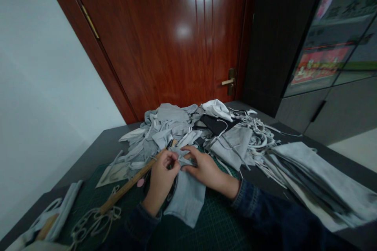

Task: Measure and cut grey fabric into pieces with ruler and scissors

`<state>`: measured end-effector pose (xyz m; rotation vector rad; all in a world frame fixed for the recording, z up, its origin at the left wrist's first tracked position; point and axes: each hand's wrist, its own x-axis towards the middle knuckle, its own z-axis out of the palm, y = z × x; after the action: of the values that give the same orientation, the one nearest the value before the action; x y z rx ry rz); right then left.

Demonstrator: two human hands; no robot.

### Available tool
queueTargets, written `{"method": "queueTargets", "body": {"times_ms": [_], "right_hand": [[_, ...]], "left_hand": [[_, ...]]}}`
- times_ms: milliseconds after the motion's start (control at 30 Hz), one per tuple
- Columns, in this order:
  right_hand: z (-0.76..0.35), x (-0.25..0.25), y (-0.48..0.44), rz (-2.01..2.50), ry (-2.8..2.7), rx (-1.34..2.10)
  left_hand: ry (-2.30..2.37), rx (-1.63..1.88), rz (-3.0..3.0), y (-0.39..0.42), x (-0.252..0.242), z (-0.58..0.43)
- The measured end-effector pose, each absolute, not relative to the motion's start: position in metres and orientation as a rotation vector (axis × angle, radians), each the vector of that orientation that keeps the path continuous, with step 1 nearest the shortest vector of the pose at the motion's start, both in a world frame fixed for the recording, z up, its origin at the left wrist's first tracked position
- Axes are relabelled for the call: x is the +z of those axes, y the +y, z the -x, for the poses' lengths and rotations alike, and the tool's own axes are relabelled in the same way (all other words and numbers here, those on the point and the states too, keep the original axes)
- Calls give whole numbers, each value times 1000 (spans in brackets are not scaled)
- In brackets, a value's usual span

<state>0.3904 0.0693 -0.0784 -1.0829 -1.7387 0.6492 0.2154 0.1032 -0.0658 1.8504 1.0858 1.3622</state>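
L hand [160, 176], R hand [207, 168] on cloth [187, 200]

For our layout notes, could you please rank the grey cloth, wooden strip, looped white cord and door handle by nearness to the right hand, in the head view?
Right hand:
1. Grey cloth, beneath.
2. Wooden strip, left.
3. Looped white cord, lower left.
4. Door handle, ahead.

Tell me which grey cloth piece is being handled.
The pale grey cloth piece on the green cutting mat between the left hand and right hand. Others lie apart, in the crumpled cloth heap beyond or the flat stack at right.
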Motion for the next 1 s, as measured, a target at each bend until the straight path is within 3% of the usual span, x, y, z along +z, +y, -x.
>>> {"method": "queueTargets", "body": {"times_ms": [167, 400, 800, 1000], "right_hand": [[-392, -80, 78, 1001, -1646, 821], [-403, -78, 84, 992, -1535, 964], [-402, -71, 80, 894, -1485, 1056], [-401, -74, 81, 873, -1451, 1110]], "left_hand": [[975, 1341, -1767, 101, -61, -218], [985, 1003, -1538, 100, -59, -217], [752, 915, -1050, 97, -66, -218], [880, 976, -1287, 92, -70, -223]]}}
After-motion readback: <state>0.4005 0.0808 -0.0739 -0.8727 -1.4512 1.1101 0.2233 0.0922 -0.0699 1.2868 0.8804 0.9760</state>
